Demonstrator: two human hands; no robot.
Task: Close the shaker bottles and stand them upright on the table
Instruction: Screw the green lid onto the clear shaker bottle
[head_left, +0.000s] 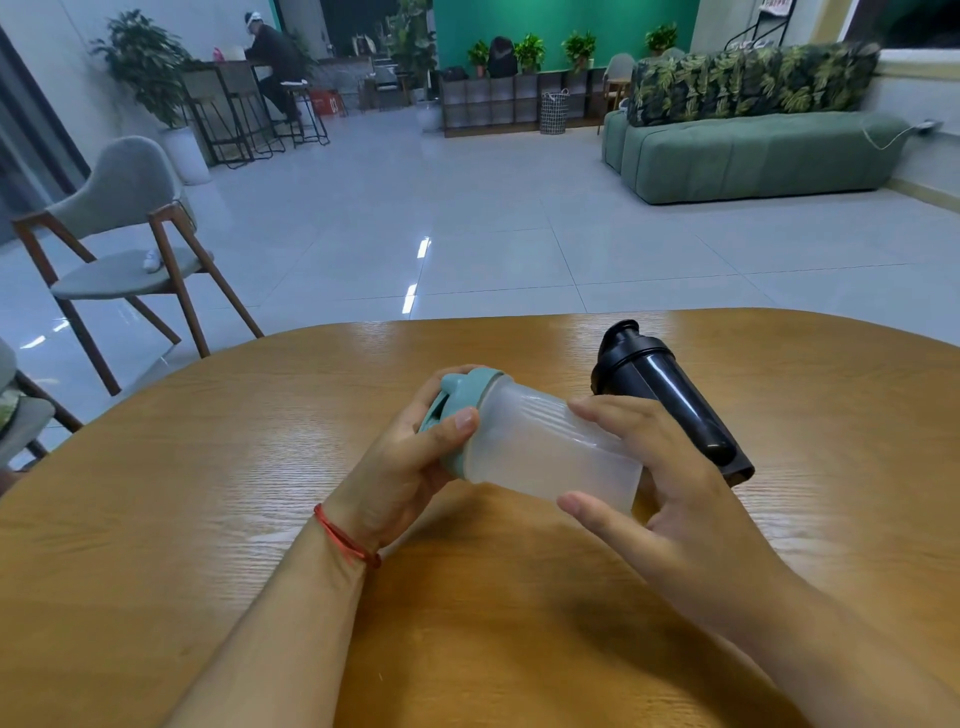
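A frosted clear shaker bottle (540, 447) with a teal lid (462, 395) is held on its side just above the wooden table (208, 493). My left hand (410, 462) wraps the teal lid end, thumb across the bottle's shoulder. My right hand (670, 488) cups the bottle's base, fingers on its side and thumb underneath. A black shaker bottle (670, 395) with a black lid lies on its side on the table just behind my right hand, lid pointing away to the far left.
The table's far edge curves across the middle of the view. A grey chair (124, 244) stands on the tiled floor at the left, a green sofa (753, 156) at the far right. A person sits at a distant counter.
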